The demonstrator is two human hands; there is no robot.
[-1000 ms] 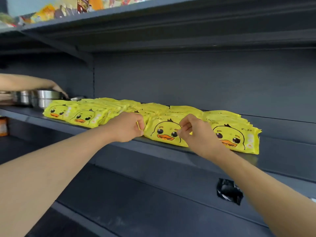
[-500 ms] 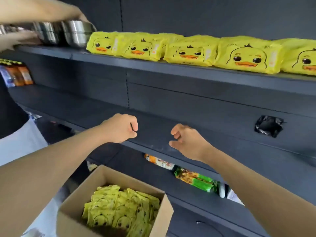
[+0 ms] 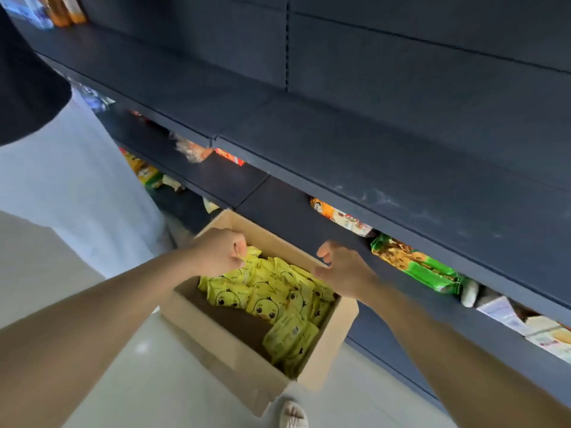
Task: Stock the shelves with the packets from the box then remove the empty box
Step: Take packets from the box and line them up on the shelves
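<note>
Dark shelving (image 3: 401,168) fills the upper and right part of the view, above a pale floor (image 3: 148,381). Assorted snack packs (image 3: 414,264) are seen in the gap beneath the lower shelf edge. A second person in light clothing (image 3: 71,186) is positioned at the left.

An open cardboard box (image 3: 222,350) is placed on the floor just in front of the shelving. The yellow duck-print packets (image 3: 272,295) are contained inside it, piled toward its far and right sides; bare cardboard is exposed at the near left.

Both forearms are extended forward and down over the box. The left hand (image 3: 216,251) is held over the far left corner of the box, knuckles up, with the fingers clenched. The fingertips are placed at the topmost packet, but it cannot be told whether that packet is pinched. The right hand (image 3: 346,270) is held over the far right rim, thumb raised, fingers bent downward at the rim; contact with the box cannot be told. A socked foot (image 3: 293,415) is visible below the box.
</note>
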